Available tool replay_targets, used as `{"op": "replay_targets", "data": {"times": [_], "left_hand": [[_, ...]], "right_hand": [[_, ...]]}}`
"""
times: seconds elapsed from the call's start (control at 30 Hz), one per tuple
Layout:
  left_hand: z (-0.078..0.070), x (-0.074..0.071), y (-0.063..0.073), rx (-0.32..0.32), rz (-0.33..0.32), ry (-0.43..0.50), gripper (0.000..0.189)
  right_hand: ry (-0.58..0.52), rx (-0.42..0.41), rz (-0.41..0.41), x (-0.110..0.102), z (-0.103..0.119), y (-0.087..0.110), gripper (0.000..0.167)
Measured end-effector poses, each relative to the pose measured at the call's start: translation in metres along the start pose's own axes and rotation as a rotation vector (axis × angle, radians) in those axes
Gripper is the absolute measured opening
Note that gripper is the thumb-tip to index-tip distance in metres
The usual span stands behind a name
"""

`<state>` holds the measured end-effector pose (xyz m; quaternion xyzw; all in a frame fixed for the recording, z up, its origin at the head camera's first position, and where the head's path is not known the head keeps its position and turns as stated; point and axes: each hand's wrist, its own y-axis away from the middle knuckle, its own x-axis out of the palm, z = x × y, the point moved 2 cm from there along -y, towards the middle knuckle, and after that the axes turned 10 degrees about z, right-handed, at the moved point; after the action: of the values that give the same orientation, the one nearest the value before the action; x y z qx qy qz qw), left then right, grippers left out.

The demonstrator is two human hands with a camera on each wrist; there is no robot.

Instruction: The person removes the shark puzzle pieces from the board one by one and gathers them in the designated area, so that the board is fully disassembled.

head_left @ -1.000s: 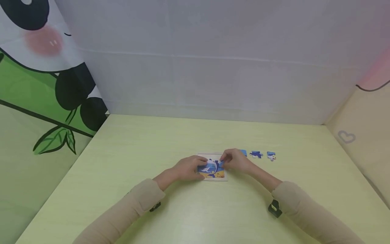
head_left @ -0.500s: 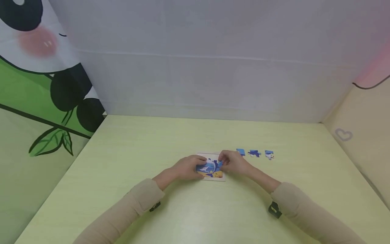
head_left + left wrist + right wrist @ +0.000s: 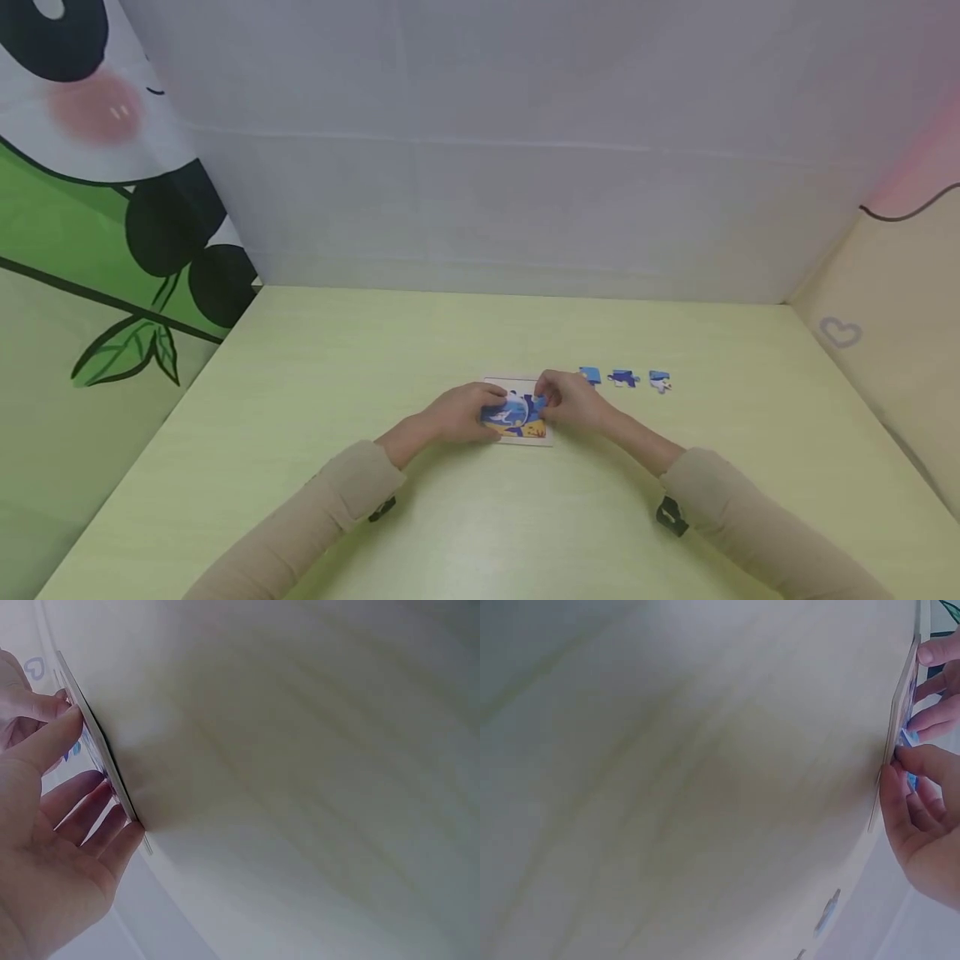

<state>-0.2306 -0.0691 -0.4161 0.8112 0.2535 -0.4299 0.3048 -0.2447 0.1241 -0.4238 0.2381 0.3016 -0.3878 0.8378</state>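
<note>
A jigsaw board (image 3: 525,442) with a pale border and a blue, white and yellow sea picture lies on the table. At its left side my left hand (image 3: 457,413) holds it, fingers on the upper part and thumb near the lower edge. Between the thumb and fingers of my right hand (image 3: 577,398) is a blue puzzle piece (image 3: 540,402), right at the picture's right edge. In the right wrist view the fingertips meet close over the board (image 3: 901,697) and partly hide the piece. The left wrist view shows the board (image 3: 97,739) edge-on between my left thumb and fingers.
Three loose puzzle pieces lie in a row behind my right hand: a blue corner piece (image 3: 591,375), a dark blue one (image 3: 624,378) and a blue-and-white one (image 3: 660,381). A pale wall sheet (image 3: 465,208) stands along the table's back edge.
The head view has shifted slightly. Both hands have stayed at the board; my right fingers keep their pinch on the blue piece, with only a small movement at the picture's right edge.
</note>
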Motion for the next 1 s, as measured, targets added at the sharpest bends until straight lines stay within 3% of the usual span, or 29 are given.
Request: {"op": "replay_targets", "data": {"times": [0.23,0.53,0.83,1.0], "left_hand": [[0.0003,0.0021,0.0006,0.003,-0.003,0.032,0.052],[0.0035,0.0016,-0.0006,0.044,-0.026,-0.007,0.051],[-0.0014,-0.0030,0.0029,0.032,-0.022,0.039,0.050],[0.0003,-0.0014,0.0015,0.035,-0.034,0.019,0.051]], "right_hand": [[-0.022,0.006,0.020,0.0006,-0.0001,0.0023,0.019],[-0.037,-0.032,0.031,-0.0022,0.0029,0.0046,0.019],[-0.024,-0.070,0.022,-0.0029,0.0042,0.0062,0.019],[-0.043,-0.059,0.024,-0.0027,0.0037,0.0068,0.019]]}}
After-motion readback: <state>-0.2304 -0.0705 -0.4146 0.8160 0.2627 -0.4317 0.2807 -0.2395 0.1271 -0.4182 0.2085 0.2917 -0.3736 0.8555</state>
